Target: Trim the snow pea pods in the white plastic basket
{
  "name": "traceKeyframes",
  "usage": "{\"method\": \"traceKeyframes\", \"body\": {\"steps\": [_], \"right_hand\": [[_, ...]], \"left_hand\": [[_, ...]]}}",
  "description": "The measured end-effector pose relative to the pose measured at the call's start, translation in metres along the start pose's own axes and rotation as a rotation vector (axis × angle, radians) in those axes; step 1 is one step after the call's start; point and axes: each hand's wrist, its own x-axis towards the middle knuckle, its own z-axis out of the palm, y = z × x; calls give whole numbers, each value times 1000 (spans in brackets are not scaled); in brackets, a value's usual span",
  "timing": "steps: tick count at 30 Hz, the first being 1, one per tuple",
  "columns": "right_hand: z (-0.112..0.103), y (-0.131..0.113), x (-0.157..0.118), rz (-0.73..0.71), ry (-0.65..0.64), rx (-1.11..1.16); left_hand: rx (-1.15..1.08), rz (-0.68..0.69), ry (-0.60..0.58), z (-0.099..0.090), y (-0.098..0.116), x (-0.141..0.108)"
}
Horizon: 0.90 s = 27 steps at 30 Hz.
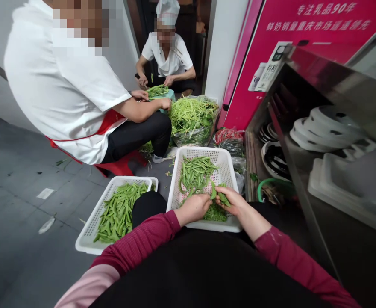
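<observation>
A white perforated basket [172,171] sits in front of me with green pea pods [198,171] piled at its far end. Small green trimmings [216,213] lie at its near end, partly behind my hands. Over the basket, my left hand [195,208] is closed, its fingertips pinching one end of an upright pea pod [213,190]. Close beside it, my right hand [236,202] is curled around a few pea pods [223,199], its thumb and finger near the same upright pod. To my left, a second white basket [83,233] holds many pea pods [119,211].
A person in white [69,85] sits on a red stool [120,166] at left; another person [165,55] squats behind. Leafy green stalks [192,113] fill a plastic bag. At right, a metal shelf [287,141] carries white dishes [325,128], with a green-rimmed basin [273,182] below.
</observation>
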Motion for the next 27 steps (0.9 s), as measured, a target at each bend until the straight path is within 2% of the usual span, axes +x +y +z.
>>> {"method": "traceKeyframes", "body": {"steps": [4, 9, 11, 13, 16, 19, 21, 24, 27], "right_hand": [[4, 5, -6, -50, 11, -17], [5, 10, -11, -146, 1, -58], [5, 11, -14, -153, -40, -107], [4, 13, -20, -105, -144, -167], [1, 14, -30, -18, -288, -196], [-6, 14, -40, -7, -290, -122], [-11, 15, -44, 4, -283, -84], [-15, 16, -46, 35, -254, -77], [-17, 18, -46, 49, -210, -83]], "left_hand": [[68, 87, 4, -3, 5, -6], [175, 102, -1, -4, 11, -10], [190, 88, 1, -3, 14, -12], [186, 64, 5, -3, 16, -13], [181, -46, 41, -7, 7, -11], [186, -250, 114, -15, -16, -5], [192, -311, 107, -20, -30, -3], [228, -246, 72, -21, -31, -6], [282, -66, 107, -21, -11, -14]]}}
